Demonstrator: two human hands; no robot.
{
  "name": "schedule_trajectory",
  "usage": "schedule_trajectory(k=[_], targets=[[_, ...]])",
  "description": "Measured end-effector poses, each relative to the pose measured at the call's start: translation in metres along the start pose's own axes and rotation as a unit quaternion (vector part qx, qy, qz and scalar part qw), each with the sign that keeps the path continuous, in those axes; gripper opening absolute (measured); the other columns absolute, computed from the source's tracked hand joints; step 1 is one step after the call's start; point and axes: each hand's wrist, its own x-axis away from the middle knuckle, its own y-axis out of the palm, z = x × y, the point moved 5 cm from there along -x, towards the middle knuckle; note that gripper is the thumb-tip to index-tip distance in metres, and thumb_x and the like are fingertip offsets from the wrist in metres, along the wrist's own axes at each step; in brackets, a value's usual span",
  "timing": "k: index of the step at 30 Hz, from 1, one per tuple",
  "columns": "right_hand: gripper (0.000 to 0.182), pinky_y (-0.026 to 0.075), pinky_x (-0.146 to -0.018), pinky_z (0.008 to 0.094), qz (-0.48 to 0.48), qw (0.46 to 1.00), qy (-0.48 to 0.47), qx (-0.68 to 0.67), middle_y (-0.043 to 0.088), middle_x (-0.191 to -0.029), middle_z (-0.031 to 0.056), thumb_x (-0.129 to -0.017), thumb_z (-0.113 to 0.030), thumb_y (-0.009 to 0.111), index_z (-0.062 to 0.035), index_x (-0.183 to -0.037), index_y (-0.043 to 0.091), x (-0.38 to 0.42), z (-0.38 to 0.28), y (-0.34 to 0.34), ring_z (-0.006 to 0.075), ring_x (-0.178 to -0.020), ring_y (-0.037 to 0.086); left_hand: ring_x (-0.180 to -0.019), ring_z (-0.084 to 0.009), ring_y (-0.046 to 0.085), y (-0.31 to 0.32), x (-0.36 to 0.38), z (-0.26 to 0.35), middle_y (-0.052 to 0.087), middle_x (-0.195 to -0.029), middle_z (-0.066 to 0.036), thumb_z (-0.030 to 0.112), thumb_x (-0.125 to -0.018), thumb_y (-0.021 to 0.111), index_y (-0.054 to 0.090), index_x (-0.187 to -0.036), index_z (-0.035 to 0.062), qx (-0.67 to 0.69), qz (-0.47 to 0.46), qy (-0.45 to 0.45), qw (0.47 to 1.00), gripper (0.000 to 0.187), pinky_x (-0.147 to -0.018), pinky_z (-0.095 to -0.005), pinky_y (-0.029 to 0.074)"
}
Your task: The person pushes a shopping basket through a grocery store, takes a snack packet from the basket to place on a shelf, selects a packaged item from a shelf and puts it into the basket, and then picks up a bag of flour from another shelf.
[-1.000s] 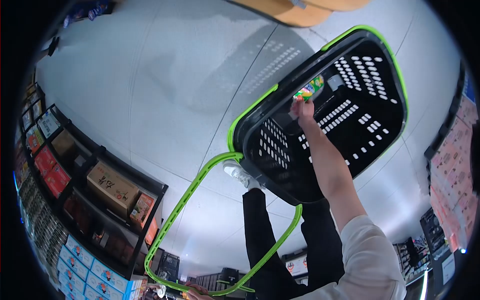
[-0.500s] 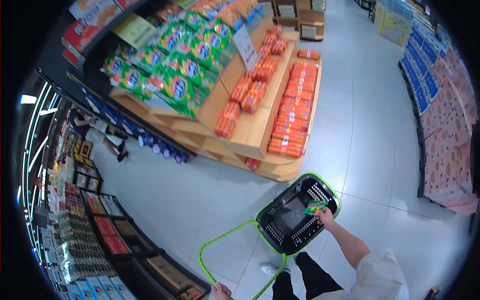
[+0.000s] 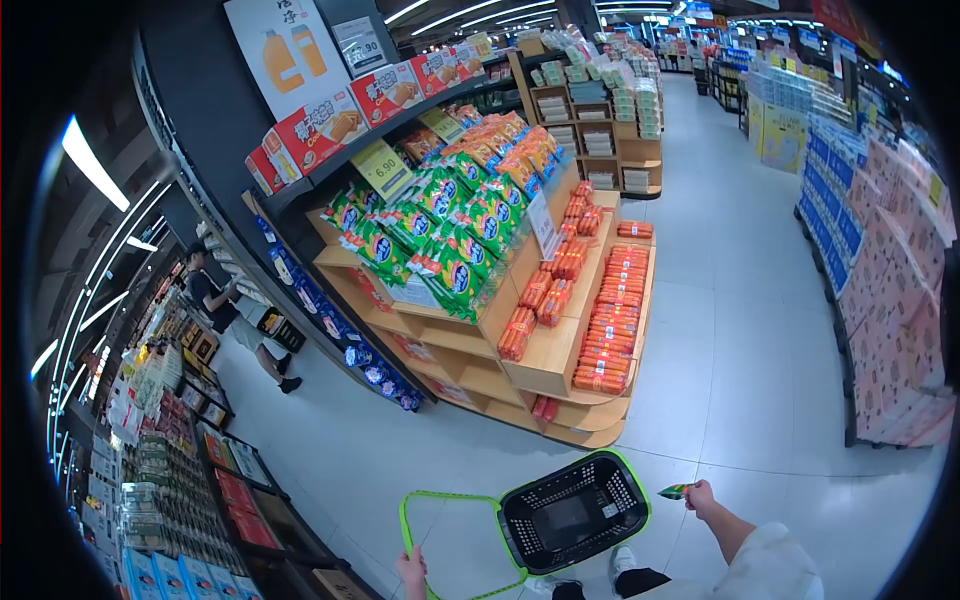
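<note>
My left hand [image 3: 411,570], low in the head view, is closed around the light-green handle [image 3: 405,520] of a shopping basket. The basket [image 3: 575,545] is black with a green rim and hangs to the right of that hand, above the floor near my feet. I see nothing lying in it. My right hand [image 3: 703,497] pinches a small green packet [image 3: 676,491] by its end. Hand and packet are just right of the basket's rim, apart from it. Lettering on the packet is too small to read.
A wooden display stand [image 3: 550,370] ahead holds green snack bags [image 3: 455,235] and orange-red packs of sausages [image 3: 610,320]. Pink wrapped stacks [image 3: 895,320] line the right side. Low shelves [image 3: 240,490] run along the left. A person [image 3: 235,310] stands further back left. A tiled aisle [image 3: 720,250] leads ahead.
The view has tilted up, showing more of the store. My right hand with the packet has gone from over the basket to outside its right rim. My left hand still grips the handle.
</note>
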Motion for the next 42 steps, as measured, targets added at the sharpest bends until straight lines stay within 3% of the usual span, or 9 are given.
schedule_trajectory(k=[4, 11, 14, 18, 23, 25, 28, 39, 42], targets=[[0.021, 0.039, -0.035, 0.0329, 0.034, 0.999, -0.008, 0.014, 0.053, -0.071, 0.0135, -0.087, -0.004, 0.055, 0.0008, -0.104, 0.043, 0.026, 0.012, -0.008, 0.0183, -0.047, 0.051, -0.046, -0.0086, 0.046, -0.056, -0.076, -0.005, 0.050, -0.060, 0.000, 0.018, -0.091, 0.066, 0.054, -0.084, 0.0024, -0.042, 0.013, 0.048, 0.998, 0.021, -0.039, -0.0258, 0.034], [0.017, 0.043, -0.038, 0.0349, 0.085, 0.958, -0.067, 0.267, 0.060, -0.068, 0.0123, -0.084, -0.007, 0.056, -0.0001, -0.097, 0.047, 0.093, -0.035, 0.013, 0.0202, -0.048, 0.058, -0.057, -0.0142, 0.055, -0.120, -0.188, 0.034, 0.059, -0.067, -0.007, 0.019, -0.088, 0.072, 0.065, -0.092, -0.0060, -0.148, 0.050, 0.110, 0.982, 0.026, -0.052, -0.0337, 0.043], [0.027, 0.054, -0.071, 0.0435, 0.153, 0.867, -0.135, 0.455, 0.070, -0.086, 0.0189, -0.081, -0.024, 0.062, -0.0020, -0.096, 0.064, 0.113, -0.081, 0.036, 0.0322, -0.078, 0.069, -0.065, -0.0246, 0.061, -0.135, -0.232, 0.048, 0.065, -0.076, -0.015, 0.017, -0.086, 0.072, 0.066, -0.099, -0.0065, -0.219, 0.066, 0.146, 0.962, 0.028, -0.061, -0.0398, 0.048], [0.028, 0.054, -0.076, 0.0436, 0.118, 0.784, -0.239, 0.560, 0.071, -0.090, 0.0161, -0.079, -0.029, 0.064, -0.0079, -0.098, 0.067, 0.205, -0.194, 0.107, 0.0334, -0.088, 0.068, -0.078, -0.0366, 0.066, -0.120, -0.217, 0.108, 0.068, -0.086, -0.023, 0.017, -0.083, 0.072, 0.067, -0.104, -0.0046, -0.283, 0.037, 0.165, 0.944, 0.030, -0.072, -0.0435, 0.050], [0.024, 0.053, -0.069, 0.0401, 0.049, 0.792, -0.403, 0.456, 0.069, -0.083, 0.0151, -0.076, -0.017, 0.065, -0.0037, -0.095, 0.065, 0.287, -0.332, 0.192, 0.0303, -0.076, 0.067, -0.093, -0.0384, 0.067, -0.082, -0.230, 0.064, 0.069, -0.095, -0.024, 0.018, -0.082, 0.072, 0.066, -0.110, -0.0022, -0.296, -0.014, 0.174, 0.939, 0.034, -0.081, -0.0446, 0.051], [0.015, 0.042, -0.047, 0.0303, -0.005, 0.798, -0.496, 0.341, 0.057, -0.060, 0.0053, -0.076, -0.003, 0.056, -0.0016, -0.091, 0.057, 0.322, -0.391, 0.229, 0.0124, -0.052, 0.054, -0.098, -0.0367, 0.066, -0.068, -0.227, 0.042, 0.069, -0.102, -0.021, 0.017, -0.083, 0.070, 0.066, -0.113, 0.0016, -0.295, -0.013, 0.172, 0.940, 0.033, -0.086, -0.0440, 0.051], [0.009, 0.037, -0.043, 0.0252, -0.137, 0.850, -0.476, 0.179, 0.057, -0.066, 0.0033, -0.084, -0.003, 0.054, -0.0057, -0.091, 0.056, 0.391, -0.477, 0.289, 0.0068, -0.051, 0.051, -0.101, -0.0350, 0.066, -0.053, -0.226, 0.017, 0.069, -0.109, -0.016, 0.016, -0.086, 0.067, 0.065, -0.119, 0.0099, -0.296, -0.008, 0.139, 0.945, 0.034, -0.089, -0.0442, 0.050], [0.005, 0.045, -0.055, 0.0272, -0.417, 0.763, -0.488, -0.077, 0.056, -0.069, 0.0022, -0.086, -0.005, 0.055, -0.0049, -0.090, 0.058, 0.420, -0.728, 0.516, 0.0122, -0.058, 0.053, -0.099, -0.0344, 0.066, -0.045, -0.234, 0.037, 0.070, -0.105, -0.015, 0.022, -0.086, 0.066, 0.067, -0.117, 0.0110, -0.278, 0.094, 0.102, 0.951, 0.033, -0.089, -0.0451, 0.048], [0.006, 0.048, -0.058, 0.0295, -0.463, 0.751, -0.458, -0.109, 0.057, -0.070, 0.0035, -0.087, -0.004, 0.054, -0.0041, -0.091, 0.058, 0.388, -0.759, 0.572, 0.0145, -0.060, 0.056, -0.096, -0.0340, 0.067, -0.043, -0.224, 0.055, 0.070, -0.103, -0.017, 0.011, -0.084, 0.068, 0.067, -0.116, 0.0087, -0.250, 0.109, 0.087, 0.958, 0.033, -0.088, -0.0424, 0.049]])
